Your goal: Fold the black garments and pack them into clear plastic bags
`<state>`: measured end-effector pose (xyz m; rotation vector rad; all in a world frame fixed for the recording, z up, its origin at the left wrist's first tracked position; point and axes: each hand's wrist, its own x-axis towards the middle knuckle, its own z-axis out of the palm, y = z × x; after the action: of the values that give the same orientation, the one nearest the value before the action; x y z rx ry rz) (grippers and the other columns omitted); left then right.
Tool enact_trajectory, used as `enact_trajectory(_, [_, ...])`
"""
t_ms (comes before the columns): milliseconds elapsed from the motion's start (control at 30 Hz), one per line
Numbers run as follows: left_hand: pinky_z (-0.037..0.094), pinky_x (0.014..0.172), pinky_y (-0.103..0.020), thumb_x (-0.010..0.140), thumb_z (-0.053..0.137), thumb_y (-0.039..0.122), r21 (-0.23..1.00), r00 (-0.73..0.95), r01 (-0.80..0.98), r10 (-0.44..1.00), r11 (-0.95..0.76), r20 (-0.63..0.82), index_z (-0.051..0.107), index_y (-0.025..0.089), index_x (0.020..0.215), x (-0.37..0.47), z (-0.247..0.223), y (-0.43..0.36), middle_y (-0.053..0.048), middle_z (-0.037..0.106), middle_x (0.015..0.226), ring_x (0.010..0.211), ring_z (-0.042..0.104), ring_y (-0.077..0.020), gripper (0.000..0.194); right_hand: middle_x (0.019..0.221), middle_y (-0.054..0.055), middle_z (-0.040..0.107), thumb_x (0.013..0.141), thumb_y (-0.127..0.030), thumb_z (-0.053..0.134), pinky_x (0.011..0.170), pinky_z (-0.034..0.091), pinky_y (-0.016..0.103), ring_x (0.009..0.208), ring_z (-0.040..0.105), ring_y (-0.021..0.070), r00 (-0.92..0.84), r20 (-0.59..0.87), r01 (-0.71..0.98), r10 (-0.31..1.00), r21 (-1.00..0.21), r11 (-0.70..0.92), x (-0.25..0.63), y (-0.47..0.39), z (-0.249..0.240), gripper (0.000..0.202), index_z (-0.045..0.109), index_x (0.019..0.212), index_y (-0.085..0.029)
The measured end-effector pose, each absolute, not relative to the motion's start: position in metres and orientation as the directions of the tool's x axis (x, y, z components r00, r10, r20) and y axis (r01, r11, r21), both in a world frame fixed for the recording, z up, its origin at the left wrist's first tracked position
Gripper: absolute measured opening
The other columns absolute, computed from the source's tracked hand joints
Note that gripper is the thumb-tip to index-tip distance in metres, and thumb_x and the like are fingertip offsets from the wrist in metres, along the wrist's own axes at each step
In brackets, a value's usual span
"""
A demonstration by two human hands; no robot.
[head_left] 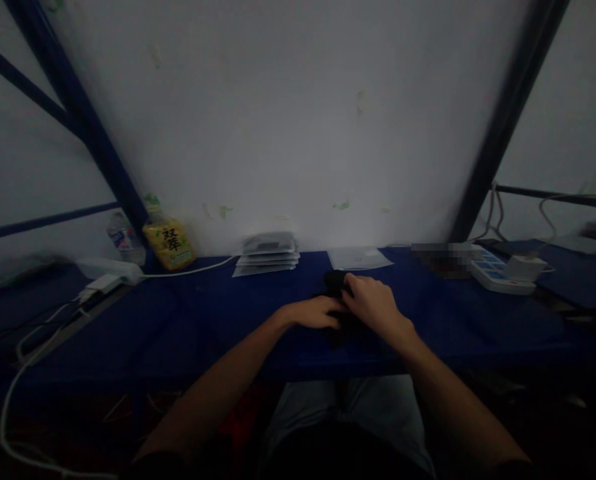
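Observation:
A dark, soft-looking black item (347, 325) lies on the blue table near its front edge, its shape hard to make out in the dim light. My left hand (318, 312) rests on its left side, with the fingers bent over it. My right hand (371, 297) is closed on its upper part, where a rounded black end (334, 279) sticks out beyond the fingers. The two hands are close together, and they hide much of the item.
Behind the hands are a stack of clear packets (269, 252) and a white sheet (359, 258). A yellow package (169, 243) and a bottle (125, 240) stand back left. Power strips lie left (111, 270) and right (501, 270), with white cables.

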<state>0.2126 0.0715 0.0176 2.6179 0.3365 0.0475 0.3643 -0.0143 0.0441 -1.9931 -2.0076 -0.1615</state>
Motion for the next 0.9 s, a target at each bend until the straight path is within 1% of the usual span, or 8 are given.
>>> enact_trajectory(67, [0.046,0.083,-0.025,0.080,0.051,0.016,0.508,0.892,0.400,0.451,-0.763,-0.025,0.069,0.018,0.096,0.201,0.023,0.081,-0.001,0.070,0.093,0.091,0.063,-0.0174,0.025,0.093,0.011,0.069,0.092,-0.031,0.046,0.069,0.047,0.031,0.084,0.067,0.0249,-0.025,0.279,0.974,0.960,-0.208,0.085,0.358,-0.008,0.038,0.021,0.060,0.100,-0.019])
enact_trajectory(167, [0.045,0.071,-0.025,0.087,0.043,0.029,0.442,0.529,0.717,0.834,-0.539,0.160,0.067,0.017,0.087,0.187,0.026,0.085,-0.002,0.068,0.082,0.079,0.063,-0.0175,0.027,0.091,0.008,0.069,0.093,-0.034,0.045,0.068,0.049,0.028,0.081,0.067,0.0207,-0.155,0.242,0.856,0.958,-0.452,0.253,0.358,0.007,0.026,0.024,0.062,0.101,-0.020])
enact_trajectory(267, [0.045,0.070,-0.027,0.090,0.039,0.054,0.440,0.352,0.798,0.911,-0.413,0.216,0.060,0.023,0.109,0.179,0.022,0.078,-0.003,0.068,0.093,0.084,0.063,-0.0199,0.043,0.088,0.005,0.068,0.094,-0.034,0.041,0.053,0.051,0.023,0.065,0.064,0.0137,-0.317,0.167,0.593,0.934,-0.734,0.332,0.363,0.019,0.016,0.028,0.061,0.106,-0.018])
enact_trajectory(367, [0.047,0.073,-0.031,0.085,0.038,0.068,0.364,0.390,0.832,0.908,-0.418,0.153,0.053,0.024,0.123,0.178,0.016,0.068,-0.008,0.065,0.106,0.092,0.063,-0.0242,0.060,0.093,0.007,0.067,0.093,-0.030,0.041,0.055,0.055,0.025,0.071,0.065,0.0141,-0.447,0.191,0.383,0.874,-0.842,0.380,0.375,0.022,0.011,0.028,0.061,0.107,-0.015])
enact_trajectory(467, [0.048,0.075,-0.034,0.079,0.049,0.069,0.239,0.423,0.863,0.895,-0.445,0.141,0.058,0.022,0.116,0.179,0.014,0.066,-0.010,0.063,0.107,0.094,0.063,-0.0275,0.060,0.104,0.008,0.067,0.085,-0.012,0.043,0.082,0.055,0.035,0.096,0.064,0.0177,-0.461,0.338,0.440,0.820,-0.716,0.542,0.398,0.017,0.013,0.032,0.063,0.110,-0.017])
enact_trajectory(567, [0.048,0.075,-0.031,0.078,0.060,0.053,0.218,0.493,0.828,0.856,-0.517,0.158,0.062,0.021,0.104,0.178,0.014,0.075,-0.008,0.066,0.101,0.094,0.063,-0.0257,0.042,0.130,0.008,0.058,0.074,0.002,0.044,0.106,0.039,0.044,0.125,0.048,0.0203,-0.533,0.426,0.616,0.731,-0.397,0.680,0.424,0.011,0.014,0.055,0.061,0.120,-0.021])
enact_trajectory(700, [0.049,0.077,-0.027,0.077,0.066,0.029,0.440,0.580,0.698,0.806,-0.565,0.115,0.064,0.018,0.100,0.182,0.012,0.097,-0.005,0.070,0.098,0.091,0.065,-0.0204,0.026,0.150,0.007,0.037,0.078,-0.001,0.049,0.112,0.030,0.047,0.141,0.026,0.0211,-0.678,0.359,0.648,0.642,-0.121,0.752,0.440,0.009,0.008,0.064,0.047,0.137,-0.026])
enact_trajectory(900, [0.051,0.082,-0.029,0.078,0.061,0.014,0.788,0.682,0.438,0.731,-0.433,0.022,0.063,0.012,0.109,0.217,0.000,0.120,-0.008,0.072,0.100,0.092,0.067,-0.0181,0.030,0.144,0.010,0.046,0.084,-0.008,0.050,0.115,0.026,0.046,0.139,0.031,0.0216,-0.785,0.366,0.555,0.500,0.059,0.830,0.428,0.016,-0.001,0.054,0.049,0.136,-0.020])
